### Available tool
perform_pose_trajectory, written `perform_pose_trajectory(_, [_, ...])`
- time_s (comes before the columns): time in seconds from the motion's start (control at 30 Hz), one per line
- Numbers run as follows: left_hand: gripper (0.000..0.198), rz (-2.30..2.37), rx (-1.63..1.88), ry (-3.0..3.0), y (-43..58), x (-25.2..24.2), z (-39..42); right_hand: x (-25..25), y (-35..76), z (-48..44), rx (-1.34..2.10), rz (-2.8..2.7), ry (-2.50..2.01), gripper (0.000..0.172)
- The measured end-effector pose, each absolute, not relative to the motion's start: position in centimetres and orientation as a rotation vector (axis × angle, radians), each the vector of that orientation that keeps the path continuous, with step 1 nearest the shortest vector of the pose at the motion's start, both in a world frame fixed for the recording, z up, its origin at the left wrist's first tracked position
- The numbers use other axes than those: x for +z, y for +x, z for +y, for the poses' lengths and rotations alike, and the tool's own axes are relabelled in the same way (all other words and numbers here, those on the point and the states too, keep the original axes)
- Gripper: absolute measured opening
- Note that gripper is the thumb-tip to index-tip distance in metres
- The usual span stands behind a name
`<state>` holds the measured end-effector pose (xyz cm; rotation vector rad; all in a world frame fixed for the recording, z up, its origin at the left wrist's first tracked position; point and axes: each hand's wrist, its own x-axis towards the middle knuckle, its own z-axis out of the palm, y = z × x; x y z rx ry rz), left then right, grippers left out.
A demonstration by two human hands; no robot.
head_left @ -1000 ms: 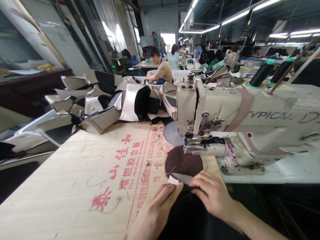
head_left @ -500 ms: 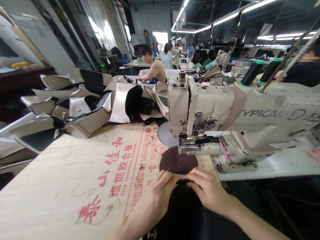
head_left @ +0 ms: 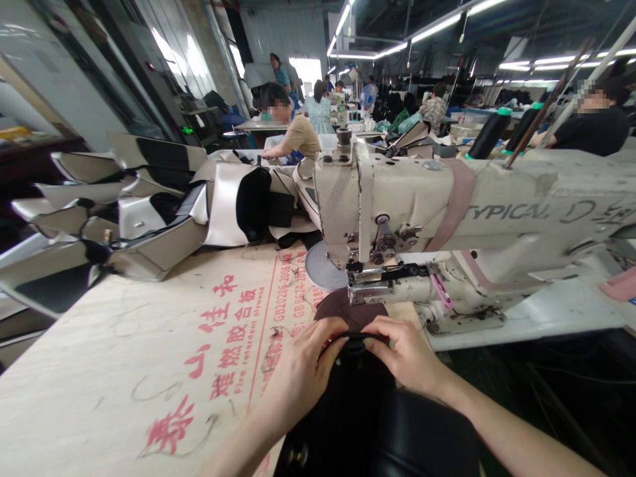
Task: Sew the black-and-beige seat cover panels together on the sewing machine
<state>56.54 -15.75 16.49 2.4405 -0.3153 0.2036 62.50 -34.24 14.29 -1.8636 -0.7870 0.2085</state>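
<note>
Between the left grip point(head_left: 298, 371) and right grip point(head_left: 410, 358) shows a glossy black panel point(head_left: 422, 437); just ahead, a dark brown disc point(head_left: 350, 310). Left of them, a pale plywood bench point(head_left: 99, 371) bears red printed characters; right, a cream machine point(head_left: 497, 199) bears a pink strap point(head_left: 454, 199).

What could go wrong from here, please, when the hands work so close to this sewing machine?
The left hand and right hand both hold the black piece close to the presser foot of the sewing machine, so a sudden start might pull fingers toward the needle area. The black piece also droops off the board toward the person, and its weight could drag the round brown piece out of line.
</note>
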Motion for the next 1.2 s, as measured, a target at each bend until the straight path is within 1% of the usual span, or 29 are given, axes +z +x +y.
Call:
perform_pose_trajectory(0.13, [0.030, -0.497, 0.204, 2.492, 56.5, 16.0, -15.0, 14.4, 62.4, -34.2, 0.225, -0.777, -1.861, 0.009])
perform_pose_trajectory(0.3, [0.053, -0.679, 0.139, 2.592, 56.3, 16.6, -14.4, 14.4, 62.2, -34.2, 0.230, -0.758, -1.873, 0.008])
perform_pose_trajectory(0.47, [0.057, -0.743, 0.003, 2.585, 57.1, 17.1, -14.1, 14.3, 62.2, -34.1, 0.236, -0.732, -1.868, 0.007])
perform_pose_trajectory(0.6, [0.060, -0.742, -0.077, 2.600, 57.9, 17.6, -14.2, 14.4, 62.3, -34.0, 0.237, -0.746, -1.861, 0.010])
perform_pose_trajectory(0.77, [0.053, -0.678, -0.179, 2.591, 58.4, 18.3, -14.3, 14.5, 62.4, -33.8, 0.235, -0.772, -1.869, 0.013])
perform_pose_trajectory(1.0, [0.032, -0.678, -0.147, 2.460, 58.9, 18.5, -14.4, 14.2, 62.1, -33.7, 0.194, -0.861, -1.945, 0.010])
perform_pose_trajectory(1.2, [0.015, -0.336, 0.018, 2.319, 57.3, 17.2, -14.6, 14.4, 61.2, -33.7, 0.140, -0.932, -1.961, 0.013])
